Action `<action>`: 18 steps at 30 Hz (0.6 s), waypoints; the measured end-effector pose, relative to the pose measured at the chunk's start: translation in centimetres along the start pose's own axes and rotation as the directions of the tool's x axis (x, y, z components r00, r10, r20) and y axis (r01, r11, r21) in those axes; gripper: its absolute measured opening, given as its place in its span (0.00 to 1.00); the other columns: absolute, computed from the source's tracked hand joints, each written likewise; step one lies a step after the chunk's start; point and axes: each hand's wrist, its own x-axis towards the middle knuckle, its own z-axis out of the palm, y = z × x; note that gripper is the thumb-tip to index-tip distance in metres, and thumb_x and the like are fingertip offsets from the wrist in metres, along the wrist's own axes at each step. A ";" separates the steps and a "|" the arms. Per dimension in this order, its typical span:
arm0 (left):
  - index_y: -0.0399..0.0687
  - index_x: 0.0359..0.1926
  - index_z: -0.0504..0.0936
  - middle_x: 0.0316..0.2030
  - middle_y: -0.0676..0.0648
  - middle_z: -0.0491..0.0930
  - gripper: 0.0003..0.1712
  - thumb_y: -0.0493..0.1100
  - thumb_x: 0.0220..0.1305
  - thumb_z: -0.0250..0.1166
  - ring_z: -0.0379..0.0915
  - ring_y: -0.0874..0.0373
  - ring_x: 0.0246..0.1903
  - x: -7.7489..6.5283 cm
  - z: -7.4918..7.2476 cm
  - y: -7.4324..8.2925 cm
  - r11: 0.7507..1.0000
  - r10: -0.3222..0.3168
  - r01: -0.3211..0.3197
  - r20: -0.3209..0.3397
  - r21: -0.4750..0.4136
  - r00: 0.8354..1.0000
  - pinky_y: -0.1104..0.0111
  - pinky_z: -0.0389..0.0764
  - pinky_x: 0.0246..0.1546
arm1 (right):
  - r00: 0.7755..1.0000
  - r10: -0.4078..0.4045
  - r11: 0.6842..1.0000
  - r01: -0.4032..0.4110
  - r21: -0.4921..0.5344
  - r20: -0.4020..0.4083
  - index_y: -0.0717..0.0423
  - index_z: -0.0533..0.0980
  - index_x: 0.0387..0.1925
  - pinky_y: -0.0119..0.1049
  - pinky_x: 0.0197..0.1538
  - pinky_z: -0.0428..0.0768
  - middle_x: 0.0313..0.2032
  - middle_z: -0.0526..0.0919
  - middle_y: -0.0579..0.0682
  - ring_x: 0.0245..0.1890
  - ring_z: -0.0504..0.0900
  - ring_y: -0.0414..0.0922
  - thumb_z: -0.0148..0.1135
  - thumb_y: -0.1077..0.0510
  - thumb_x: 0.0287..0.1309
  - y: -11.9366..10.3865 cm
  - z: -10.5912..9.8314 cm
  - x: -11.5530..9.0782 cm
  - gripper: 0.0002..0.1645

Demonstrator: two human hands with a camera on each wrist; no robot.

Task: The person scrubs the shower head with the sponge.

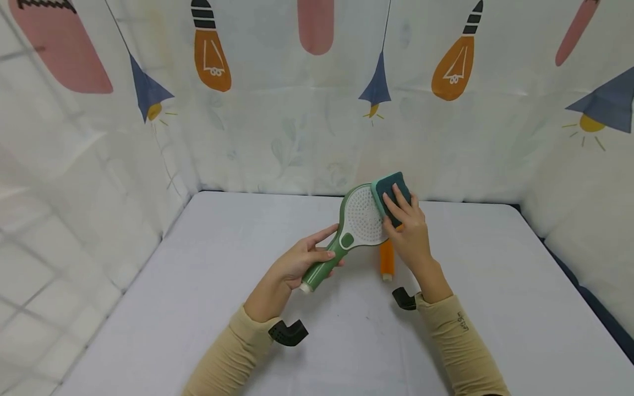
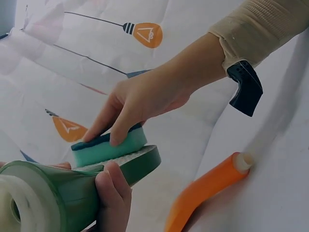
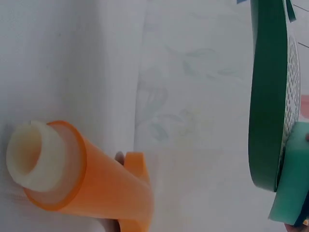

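My left hand (image 1: 297, 263) grips the green handle of a shower head (image 1: 364, 220), held tilted over the table with its white nozzle face up. On that face lies a sponge (image 1: 389, 185), teal foam below and a dark blue layer above. My right hand (image 1: 412, 236) holds the sponge, fingers spread over the dark layer and thumb at its edge. In the left wrist view the foam side of the sponge (image 2: 111, 151) rests against the nozzles. Below the right hand is an orange shower head (image 1: 387, 261) on the table, its far end hidden in the head view.
A white cloth covers the table (image 1: 213, 308). White curtains (image 1: 297, 137) printed with lamps and bulbs hang behind it and along both sides. A black wrist mount (image 1: 288, 333) sits at the left cuff, and another mount (image 1: 404, 298) at the right.
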 end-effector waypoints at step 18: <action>0.47 0.83 0.46 0.64 0.23 0.68 0.42 0.30 0.75 0.52 0.82 0.59 0.41 -0.4 -0.7 0.9 0.999 0.017 -0.018 -0.029 -0.028 0.999 0.71 0.82 0.33 | 0.919 -0.370 0.926 0.351 0.142 0.135 0.66 0.82 0.56 0.71 0.62 0.67 0.64 0.76 0.65 0.65 0.67 0.75 0.72 0.76 0.46 -3.2 1.8 -0.4 0.30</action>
